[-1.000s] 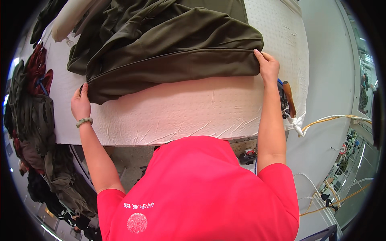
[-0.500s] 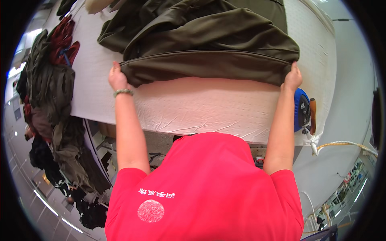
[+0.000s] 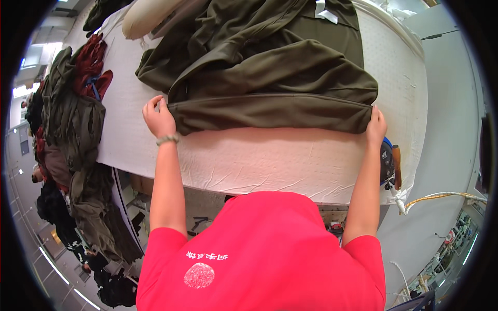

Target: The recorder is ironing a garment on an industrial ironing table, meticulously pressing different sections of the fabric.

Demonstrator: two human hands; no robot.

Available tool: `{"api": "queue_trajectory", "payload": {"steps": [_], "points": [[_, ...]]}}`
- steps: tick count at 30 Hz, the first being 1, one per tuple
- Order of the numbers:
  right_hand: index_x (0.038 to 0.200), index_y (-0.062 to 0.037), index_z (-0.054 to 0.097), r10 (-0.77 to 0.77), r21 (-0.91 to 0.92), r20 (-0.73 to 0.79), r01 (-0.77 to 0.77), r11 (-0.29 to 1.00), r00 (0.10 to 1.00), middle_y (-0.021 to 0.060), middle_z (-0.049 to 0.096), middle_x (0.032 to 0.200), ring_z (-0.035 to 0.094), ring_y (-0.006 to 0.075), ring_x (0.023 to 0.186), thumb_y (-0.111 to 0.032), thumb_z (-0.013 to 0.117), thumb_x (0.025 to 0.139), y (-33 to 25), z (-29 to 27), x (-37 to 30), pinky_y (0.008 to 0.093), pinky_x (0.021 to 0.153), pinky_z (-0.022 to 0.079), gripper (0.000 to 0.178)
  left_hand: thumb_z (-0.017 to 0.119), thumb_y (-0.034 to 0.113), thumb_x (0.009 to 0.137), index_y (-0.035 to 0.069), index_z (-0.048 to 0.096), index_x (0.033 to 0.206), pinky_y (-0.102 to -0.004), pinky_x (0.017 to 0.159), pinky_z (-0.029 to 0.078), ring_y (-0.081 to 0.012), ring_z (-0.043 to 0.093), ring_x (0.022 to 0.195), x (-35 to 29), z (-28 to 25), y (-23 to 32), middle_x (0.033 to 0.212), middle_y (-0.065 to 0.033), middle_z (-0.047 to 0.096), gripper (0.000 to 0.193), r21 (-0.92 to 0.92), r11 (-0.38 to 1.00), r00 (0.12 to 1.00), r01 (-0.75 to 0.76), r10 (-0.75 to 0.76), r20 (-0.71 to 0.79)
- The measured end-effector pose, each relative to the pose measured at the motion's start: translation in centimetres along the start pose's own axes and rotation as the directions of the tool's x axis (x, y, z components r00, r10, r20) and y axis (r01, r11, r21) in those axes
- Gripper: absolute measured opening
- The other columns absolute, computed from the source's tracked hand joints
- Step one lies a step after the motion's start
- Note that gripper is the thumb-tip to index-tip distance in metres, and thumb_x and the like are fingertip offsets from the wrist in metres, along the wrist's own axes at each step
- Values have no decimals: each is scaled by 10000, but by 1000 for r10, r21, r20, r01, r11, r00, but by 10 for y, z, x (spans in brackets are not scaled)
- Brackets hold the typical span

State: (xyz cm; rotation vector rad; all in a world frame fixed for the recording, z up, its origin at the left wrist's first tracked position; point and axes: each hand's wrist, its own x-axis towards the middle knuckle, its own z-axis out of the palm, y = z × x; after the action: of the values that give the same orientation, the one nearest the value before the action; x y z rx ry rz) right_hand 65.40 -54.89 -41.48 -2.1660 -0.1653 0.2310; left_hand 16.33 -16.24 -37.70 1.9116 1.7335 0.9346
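A dark olive garment (image 3: 270, 78) lies bunched on the white padded table, its near edge a long, fairly straight band (image 3: 270, 115) with a seam along the top. My left hand (image 3: 160, 120), wearing a beaded bracelet, is at the band's left end; its thumb and fingers are apart, with no cloth seen between them. At the band's right end, my right hand (image 3: 377, 127) pinches the garment's corner between thumb and fingers. Beside my right wrist stands an iron (image 3: 387, 161) with a blue and black body and a brown handle, partly hidden by the forearm.
The white table cover (image 3: 259, 171) has creases near its front edge. Olive, dark red and black garments (image 3: 72, 129) hang along the table's left side. A cream padded form (image 3: 142, 20) sits at the far left. A cord (image 3: 441, 198) runs right from the iron's corner.
The view has shifted, so the table and garment appear lower. My left hand has let go of the band's left corner, its fingers now parted; my right hand stays at the right corner.
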Motion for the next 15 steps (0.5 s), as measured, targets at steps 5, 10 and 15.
{"api": "queue_trajectory", "payload": {"steps": [5, 10, 15], "points": [[1174, 8, 694, -224, -26, -100, 223, 975, 969, 111, 708, 1128, 644, 188, 1027, -236, 612, 1033, -30, -39, -79, 317, 933, 491, 293, 720, 258, 970, 41, 730, 1079, -330, 786, 547, -186, 681, 825, -47, 39, 124, 960, -87, 733, 243, -268, 953, 901, -139, 234, 365], [1046, -12, 712, -456, -48, 160, 469, 882, 875, 76, 713, 1018, 668, 206, 907, -171, 642, 1002, -79, -25, -118, 340, 812, 524, 179, 719, 252, 975, 11, 697, 1186, -335, 779, 543, -183, 680, 881, 0, 117, 158, 994, -90, 726, 322, -423, 635, 741, 646, -390, 546], [1029, -10, 716, -331, 116, 236, 311, 943, 914, 100, 734, 969, 698, 217, 827, -184, 618, 1024, -68, -38, -131, 337, 762, 552, 200, 696, 254, 979, -28, 737, 1048, -295, 783, 505, -150, 642, 905, -46, 62, 235, 965, -80, 719, 293, -804, 543, 915, 241, 148, 374]]}}
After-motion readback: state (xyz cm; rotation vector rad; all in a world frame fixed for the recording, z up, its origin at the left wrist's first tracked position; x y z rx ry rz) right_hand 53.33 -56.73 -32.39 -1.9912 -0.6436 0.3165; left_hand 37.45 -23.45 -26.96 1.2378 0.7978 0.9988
